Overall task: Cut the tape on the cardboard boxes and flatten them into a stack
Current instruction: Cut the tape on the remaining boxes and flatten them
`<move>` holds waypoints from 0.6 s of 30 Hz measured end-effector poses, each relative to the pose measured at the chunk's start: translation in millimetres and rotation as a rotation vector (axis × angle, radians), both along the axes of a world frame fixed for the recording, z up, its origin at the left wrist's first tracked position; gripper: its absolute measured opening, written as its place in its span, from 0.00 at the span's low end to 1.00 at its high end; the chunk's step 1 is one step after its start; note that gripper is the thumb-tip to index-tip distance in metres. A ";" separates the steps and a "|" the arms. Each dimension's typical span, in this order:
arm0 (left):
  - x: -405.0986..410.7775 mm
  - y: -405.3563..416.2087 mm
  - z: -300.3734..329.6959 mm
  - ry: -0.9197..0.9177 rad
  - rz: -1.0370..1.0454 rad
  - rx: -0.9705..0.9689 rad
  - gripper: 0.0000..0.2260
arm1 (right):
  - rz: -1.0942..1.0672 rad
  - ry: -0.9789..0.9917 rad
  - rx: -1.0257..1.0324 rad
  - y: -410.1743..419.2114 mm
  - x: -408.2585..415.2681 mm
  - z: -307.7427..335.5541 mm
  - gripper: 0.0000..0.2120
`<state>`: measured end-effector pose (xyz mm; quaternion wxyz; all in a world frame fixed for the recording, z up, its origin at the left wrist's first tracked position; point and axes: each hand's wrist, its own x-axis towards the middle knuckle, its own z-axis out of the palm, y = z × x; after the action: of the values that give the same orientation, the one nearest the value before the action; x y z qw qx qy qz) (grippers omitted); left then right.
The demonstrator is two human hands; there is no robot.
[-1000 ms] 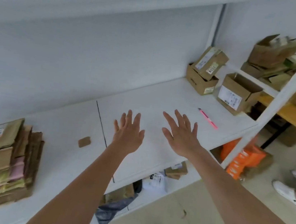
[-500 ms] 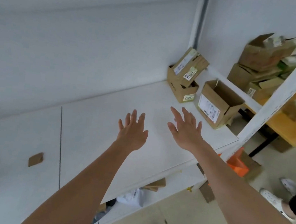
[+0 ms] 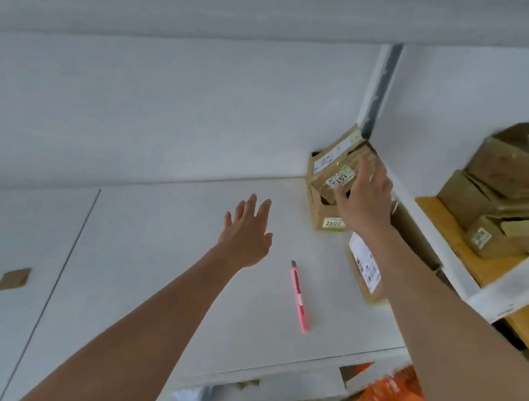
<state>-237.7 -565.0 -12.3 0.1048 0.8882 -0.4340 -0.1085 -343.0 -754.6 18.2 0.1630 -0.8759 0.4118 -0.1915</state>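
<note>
Head view, left hand [image 3: 247,231]: fingers spread, holding nothing, above the white shelf [image 3: 155,253].
Pink cutter [image 3: 299,296]: lying untouched between the arms, long axis running away from the person.
Right hand [image 3: 366,197]: nearer, fingers curling onto the tilted top box [image 3: 337,173] at the back right corner.
Room: more boxes [image 3: 510,185] on the neighbouring shelf.
</note>
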 end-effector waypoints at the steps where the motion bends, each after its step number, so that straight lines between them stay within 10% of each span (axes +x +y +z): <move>1: -5.5 -5.7 -1.7 0.022 0.020 0.001 0.30 | 0.016 -0.011 -0.011 -10.6 3.0 -0.7 0.35; 8: -24.5 -18.0 -5.6 0.098 0.163 -0.022 0.30 | 0.056 0.057 -0.042 -62.3 27.7 5.0 0.43; 14: -25.5 13.1 -1.7 0.125 0.326 -0.021 0.30 | 0.200 -0.169 -0.236 -51.6 47.9 11.8 0.16; 18: -21.8 39.5 -0.9 0.178 0.415 -0.095 0.29 | 0.384 -0.349 -0.319 -10.1 48.7 36.9 0.19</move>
<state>-259.6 -525.5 -13.2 0.2045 0.9393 -0.2358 -0.1421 -294.2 -764.7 55.2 0.1250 -0.9062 0.1690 -0.3670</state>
